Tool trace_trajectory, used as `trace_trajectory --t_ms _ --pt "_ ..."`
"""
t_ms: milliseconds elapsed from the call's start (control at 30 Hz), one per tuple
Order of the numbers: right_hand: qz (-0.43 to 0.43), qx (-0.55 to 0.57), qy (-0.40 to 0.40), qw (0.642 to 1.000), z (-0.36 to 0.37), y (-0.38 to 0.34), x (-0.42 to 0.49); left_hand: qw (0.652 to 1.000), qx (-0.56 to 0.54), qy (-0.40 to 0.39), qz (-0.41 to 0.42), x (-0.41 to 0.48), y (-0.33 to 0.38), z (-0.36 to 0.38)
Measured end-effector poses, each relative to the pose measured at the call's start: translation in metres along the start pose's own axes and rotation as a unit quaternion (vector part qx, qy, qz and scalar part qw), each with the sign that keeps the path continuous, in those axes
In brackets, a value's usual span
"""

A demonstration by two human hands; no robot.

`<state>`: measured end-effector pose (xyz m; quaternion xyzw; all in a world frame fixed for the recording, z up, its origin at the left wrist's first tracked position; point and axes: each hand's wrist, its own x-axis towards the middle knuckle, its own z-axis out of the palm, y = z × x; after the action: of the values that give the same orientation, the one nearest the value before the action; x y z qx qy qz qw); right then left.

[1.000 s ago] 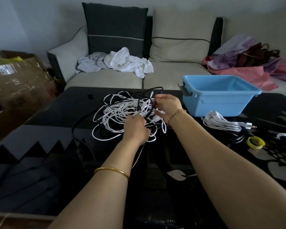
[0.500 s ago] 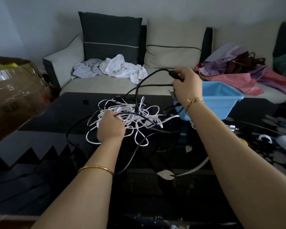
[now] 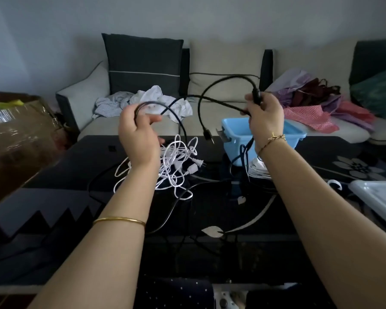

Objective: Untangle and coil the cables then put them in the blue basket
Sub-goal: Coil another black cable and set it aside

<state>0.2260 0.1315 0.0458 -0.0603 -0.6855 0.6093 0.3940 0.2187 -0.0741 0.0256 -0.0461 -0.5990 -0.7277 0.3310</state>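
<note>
A black cable (image 3: pixel 212 85) is lifted above the table between both hands. My right hand (image 3: pixel 264 118) grips it near its plug, in front of the blue basket (image 3: pixel 236 141). My left hand (image 3: pixel 135 132) is raised at the left, and the cable runs over its curled fingers in a loop. The cable's free plug end (image 3: pixel 207 136) dangles between the hands. Below, a tangle of white cables (image 3: pixel 176 161) lies on the dark table (image 3: pixel 54 197). A coiled white cable (image 3: pixel 257 169) sits beside the basket, partly hidden by my right forearm.
A sofa (image 3: pixel 210 121) behind the table holds cushions, white clothes (image 3: pixel 156 101) and a pile of pink and purple fabric (image 3: pixel 316 103). A cardboard box (image 3: pixel 16 130) stands at the left. A pale tray (image 3: pixel 379 195) lies at the table's right edge.
My left hand left the white tangle and rose to take the black cable. My right hand lifted the cable higher and to the right, pulling more of it free from the pile.
</note>
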Motion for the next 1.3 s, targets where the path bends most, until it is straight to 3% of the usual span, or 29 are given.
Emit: trace_trajectory --t_ms 133,300,433,567,600,667,733,767,833,900,967,1033,1100,1133,1167,1233,1267,1300 --pt "0.1 -0.079 -0.032 0.991 -0.008 0.026 -0.005 0.992 -0.088 -0.072 0.061 -0.01 0.039 0.011" --pt "0.164 -0.147 0.02 0.975 -0.014 0.059 -0.015 0.981 -0.172 -0.074 0.043 -0.005 0.063 0.007" --pt "0.162 -0.234 -0.001 0.959 -0.008 0.06 -0.02 0.97 -0.218 -0.092 0.06 0.007 0.079 0.001" --pt "0.065 -0.319 -0.047 0.944 0.009 0.041 -0.025 0.976 -0.168 -0.141 0.016 0.01 0.07 -0.001" --pt "0.03 -0.312 -0.074 0.947 0.016 0.035 -0.027 0.977 -0.149 -0.153 -0.004 0.009 0.065 -0.002" --pt "0.014 -0.27 -0.202 0.941 0.031 0.024 -0.034 0.977 -0.134 -0.159 -0.042 0.007 0.056 -0.003" --pt "0.089 -0.219 -0.341 0.91 0.047 0.021 -0.045 0.975 -0.144 -0.154 -0.064 0.008 0.052 -0.006" --pt "0.122 -0.215 -0.366 0.897 0.053 0.025 -0.049 0.973 -0.154 -0.157 -0.075 0.009 0.051 -0.008" --pt "0.122 -0.262 -0.331 0.898 0.063 0.041 -0.047 0.963 -0.166 -0.179 -0.116 0.012 0.049 -0.013" --pt "0.081 -0.363 -0.299 0.879 0.062 0.052 -0.039 0.953 -0.107 -0.221 -0.177 0.013 0.04 -0.018" --pt "0.094 -0.444 -0.31 0.835 0.058 0.062 -0.032 0.928 0.049 -0.285 -0.235 0.013 0.02 -0.025" --pt "0.107 -0.511 -0.323 0.789 0.055 0.071 -0.029 0.858 0.208 -0.38 -0.276 0.012 -0.005 -0.034" --pt "0.09 -0.532 -0.308 0.783 0.057 0.074 -0.027 0.765 0.343 -0.48 -0.261 0.011 -0.027 -0.043" --pt "0.077 -0.525 -0.297 0.794 0.062 0.077 -0.024 0.74 0.391 -0.492 -0.239 0.012 -0.037 -0.047" --pt "0.061 -0.515 -0.284 0.806 0.067 0.08 -0.021 0.746 0.422 -0.469 -0.216 0.015 -0.044 -0.051" --pt "0.05 -0.496 -0.276 0.821 0.078 0.083 -0.018 0.794 0.459 -0.355 -0.182 0.03 -0.058 -0.061" --pt "0.058 -0.49 -0.281 0.823 0.082 0.086 -0.017 0.8 0.496 -0.297 -0.156 0.04 -0.066 -0.066" --pt "0.068 -0.487 -0.293 0.82 0.085 0.09 -0.017 0.786 0.544 -0.258 -0.143 0.049 -0.077 -0.072"
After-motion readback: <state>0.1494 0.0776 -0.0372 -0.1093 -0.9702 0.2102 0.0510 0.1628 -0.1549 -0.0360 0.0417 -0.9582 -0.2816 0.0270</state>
